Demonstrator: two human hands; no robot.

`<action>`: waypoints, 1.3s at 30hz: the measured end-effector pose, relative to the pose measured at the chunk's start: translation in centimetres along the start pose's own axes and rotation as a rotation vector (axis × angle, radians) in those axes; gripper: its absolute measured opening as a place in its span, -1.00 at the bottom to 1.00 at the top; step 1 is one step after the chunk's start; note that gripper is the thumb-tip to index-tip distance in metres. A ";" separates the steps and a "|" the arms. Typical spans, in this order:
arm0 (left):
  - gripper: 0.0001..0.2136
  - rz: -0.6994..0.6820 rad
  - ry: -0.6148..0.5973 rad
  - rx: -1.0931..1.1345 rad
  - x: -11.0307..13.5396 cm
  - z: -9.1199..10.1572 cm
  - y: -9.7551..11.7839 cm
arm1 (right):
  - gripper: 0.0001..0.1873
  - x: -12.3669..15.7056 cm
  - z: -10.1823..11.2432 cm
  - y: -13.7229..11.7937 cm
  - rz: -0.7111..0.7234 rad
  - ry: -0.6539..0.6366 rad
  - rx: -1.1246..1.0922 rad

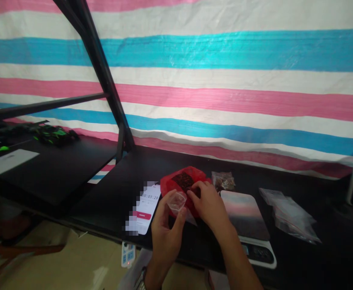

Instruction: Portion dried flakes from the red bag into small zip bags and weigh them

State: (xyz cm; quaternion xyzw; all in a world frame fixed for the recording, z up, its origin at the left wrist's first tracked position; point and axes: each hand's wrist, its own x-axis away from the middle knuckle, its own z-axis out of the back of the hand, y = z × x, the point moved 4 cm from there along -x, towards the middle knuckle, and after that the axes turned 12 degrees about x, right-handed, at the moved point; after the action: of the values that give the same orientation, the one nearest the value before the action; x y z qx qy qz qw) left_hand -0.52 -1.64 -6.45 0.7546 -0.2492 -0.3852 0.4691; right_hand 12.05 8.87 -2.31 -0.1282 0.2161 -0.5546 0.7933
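My left hand [168, 233] holds a small clear plastic bag [177, 201] by its mouth, which is spread between thumb and fingers. Just beyond it lies a red plastic bag [168, 183], open at the top, with dark brown dried bits [182, 180] inside. My right hand [208, 201] reaches over the red bag's right side. Its fingers are curled together at the brown bits; whatever they pinch is hidden. To the right is a white kitchen scale [244, 217], and behind it a filled clear packet [223, 181].
A phone [148, 209] showing a timer lies left of the red bag. Flat clear zip bags [291, 215] are stacked right of the scale. A black frame post [104, 76] rises at left. A power strip [128, 254] hangs below the table's front edge. Striped sheeting [239, 96] closes the back.
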 end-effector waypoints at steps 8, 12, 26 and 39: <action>-0.64 -0.070 0.009 -0.255 -0.4 1.0 0.5 | -0.93 -1.6 -0.3 -0.7 -0.055 0.158 -0.007; -0.62 -0.038 -0.013 -0.227 -0.3 0.8 -0.1 | -0.94 -2.7 -0.5 -1.6 -0.041 0.154 -0.025; -0.54 0.181 0.163 0.318 -3.0 0.4 -2.4 | -0.85 -3.5 -1.7 -1.7 -0.090 -0.182 -0.184; -0.59 0.101 0.012 0.033 -2.2 0.0 -0.9 | -0.71 -2.5 1.1 1.3 -0.127 -0.168 -0.562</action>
State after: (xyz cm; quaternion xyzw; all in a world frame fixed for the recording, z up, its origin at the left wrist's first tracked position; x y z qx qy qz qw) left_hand -1.78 0.39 -6.46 0.7510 -0.2904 -0.3524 0.4769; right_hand 12.96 11.63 -1.39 -0.4014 0.2861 -0.5088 0.7058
